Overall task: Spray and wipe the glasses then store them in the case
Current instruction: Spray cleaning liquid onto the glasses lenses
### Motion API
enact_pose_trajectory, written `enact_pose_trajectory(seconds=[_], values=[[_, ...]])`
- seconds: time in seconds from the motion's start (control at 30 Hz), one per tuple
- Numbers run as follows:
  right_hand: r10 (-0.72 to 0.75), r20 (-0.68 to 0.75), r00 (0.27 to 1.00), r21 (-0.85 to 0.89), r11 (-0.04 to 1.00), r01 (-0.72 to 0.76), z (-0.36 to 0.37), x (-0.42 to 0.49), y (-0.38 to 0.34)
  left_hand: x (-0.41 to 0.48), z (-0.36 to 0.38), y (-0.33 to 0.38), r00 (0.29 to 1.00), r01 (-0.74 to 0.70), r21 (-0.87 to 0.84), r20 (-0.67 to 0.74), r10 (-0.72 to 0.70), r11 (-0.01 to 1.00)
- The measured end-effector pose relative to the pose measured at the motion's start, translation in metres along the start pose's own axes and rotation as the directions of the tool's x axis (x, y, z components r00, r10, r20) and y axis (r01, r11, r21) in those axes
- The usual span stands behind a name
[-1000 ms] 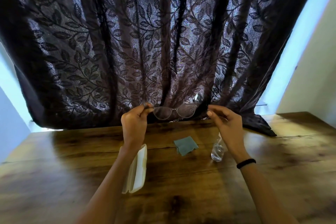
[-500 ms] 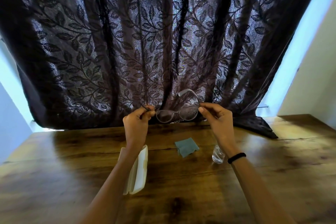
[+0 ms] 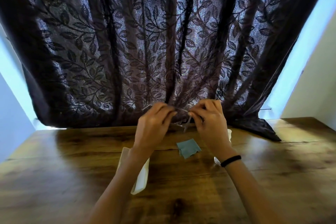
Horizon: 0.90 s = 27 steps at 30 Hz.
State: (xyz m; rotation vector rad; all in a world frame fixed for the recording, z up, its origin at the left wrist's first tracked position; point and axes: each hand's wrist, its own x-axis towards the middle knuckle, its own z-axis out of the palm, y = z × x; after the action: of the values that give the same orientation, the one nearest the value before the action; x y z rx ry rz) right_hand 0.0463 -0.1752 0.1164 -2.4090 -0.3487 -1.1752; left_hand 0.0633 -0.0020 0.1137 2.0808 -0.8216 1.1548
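The glasses (image 3: pixel 182 121) are held in the air between both hands, above the far middle of the surface (image 3: pixel 272 178) and in front of the curtain (image 3: pixel 163 42). They are blurred and mostly hidden; only thin pale lengths of frame show, one running across between the fingertips and one hanging down and slightly left below them. The left hand (image 3: pixel 154 129) has its fingers (image 3: pixel 171 113) pinched together on the frame from the left, and the right hand (image 3: pixel 211 123) pinches it from the right with its fingers (image 3: pixel 192 113) curled, the two sets of fingertips close together. A black band (image 3: pixel 233 160) circles the right wrist. Just near of the hands, a small blue-grey cloth (image 3: pixel 188 148) lies flat on the surface between the two forearms. To its left the white case (image 3: pixel 142 178) lies partly under the left forearm; whether it is open cannot be told. To the right of the cloth, a clear bottle (image 3: pixel 217 161) is mostly hidden behind the right wrist, with a pale bit showing beyond the hand near the curtain's hem. The surface is dark, glossy wood. The dark, leaf-patterned curtain hangs along its far edge, and pale walls (image 3: pixel 318 78) show on either side.
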Motion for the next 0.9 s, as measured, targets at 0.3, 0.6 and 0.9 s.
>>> enact_pose_trajectory(seconds=[0.3,0.6,0.9], values=[[-0.116,0.061,0.991,-0.149,0.981,0.124,0.001,-0.007,-0.011,0.016,0.004,0.002,0.924,-0.082,-0.004,0.376,0.078,0.997],[-0.08,0.146,0.986,-0.115,0.989,0.097,0.008,-0.015,-0.014,0.006,0.009,-0.008,0.851,0.001,0.207,0.513,-0.11,0.978],[0.163,-0.092,0.982,-0.05,0.984,-0.168,-0.008,-0.038,0.04,-0.004,-0.003,-0.022,0.959,0.131,0.184,0.227,-0.171,0.974]])
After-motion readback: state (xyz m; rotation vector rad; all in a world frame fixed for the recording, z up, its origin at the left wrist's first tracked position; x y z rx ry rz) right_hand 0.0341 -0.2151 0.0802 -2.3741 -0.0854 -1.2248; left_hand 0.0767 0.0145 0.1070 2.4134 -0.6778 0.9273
